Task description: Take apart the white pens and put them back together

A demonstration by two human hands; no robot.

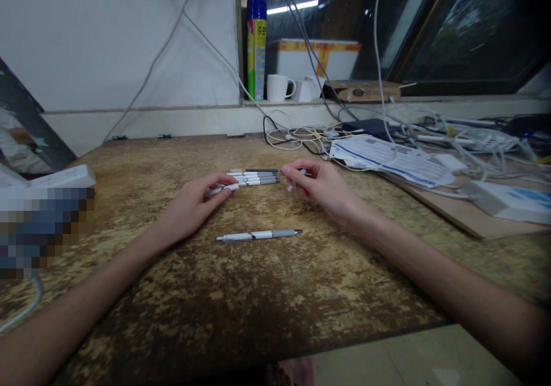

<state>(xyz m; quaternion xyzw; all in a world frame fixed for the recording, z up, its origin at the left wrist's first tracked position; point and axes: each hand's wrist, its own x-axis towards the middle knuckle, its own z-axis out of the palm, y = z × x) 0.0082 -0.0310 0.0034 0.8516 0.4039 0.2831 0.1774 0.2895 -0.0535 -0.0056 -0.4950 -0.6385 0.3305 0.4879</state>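
My left hand (pixel 196 205) is closed on a white pen barrel (pixel 230 187), held low over the worn wooden table. To the right, my right hand (pixel 316 182) pinches a short grey-and-clear pen piece (pixel 290 187), partly hidden by the fingers. Between the hands lie several white-and-grey pens (pixel 258 177) side by side. A thin dark pen refill (pixel 260 170) runs along their far side, its right end at my right fingertips; whether they touch it I cannot tell. Nearer to me, one whole click pen (pixel 260 235) lies crosswise, apart from both hands.
Tangled cables (pixel 297 136) and printed paper sheets (pixel 387 156) cover the back right, beside a white power strip (pixel 512 199). Another power strip (pixel 64 176) sits at the left. On the sill stand a spray can (pixel 257 47) and a white mug (pixel 278 87).
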